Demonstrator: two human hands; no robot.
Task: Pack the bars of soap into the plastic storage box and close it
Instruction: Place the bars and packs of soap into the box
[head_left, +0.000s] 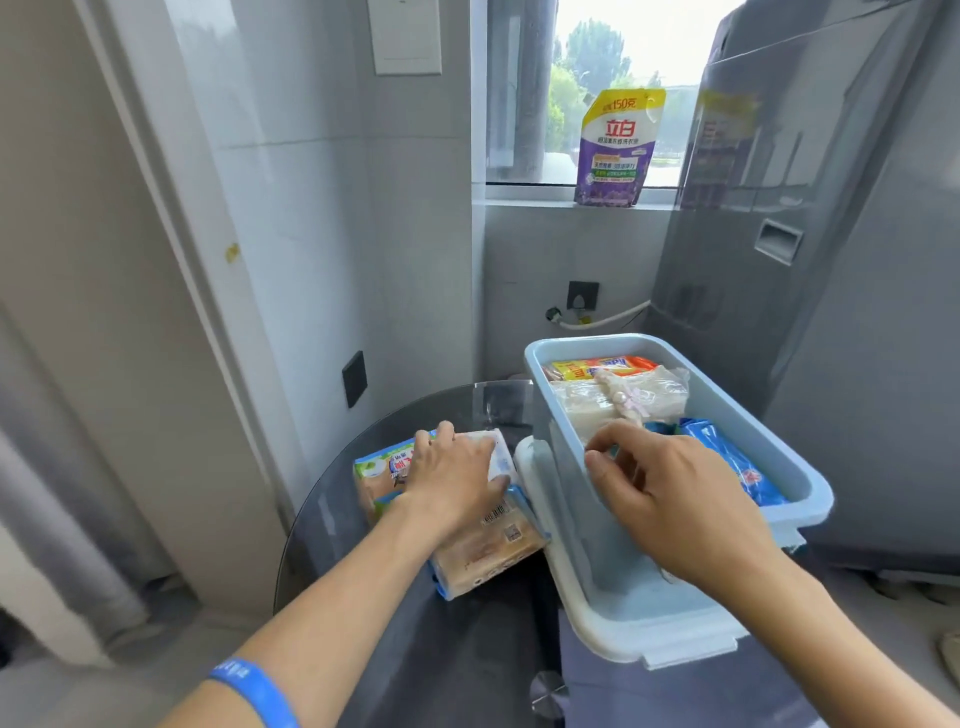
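Nearest me, left hand (457, 478) lies flat on soap pack (467, 519); right hand (670, 499) grips box (613, 519) rim at surface (363, 519) right edge.

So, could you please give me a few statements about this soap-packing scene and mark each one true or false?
1. The light blue plastic storage box already holds several wrapped soaps. True.
2. The white lid is snapped on top of the box. False: the lid lies under the box, which is open.
3. The left hand rests on the blue and green multi-pack of soap bars on the round glass table. True.
4. The right hand is lifting a soap bar high above the box. False: it is at the box's near rim, fingers curled there.
5. A purple and yellow detergent pouch stands on the windowsill. True.
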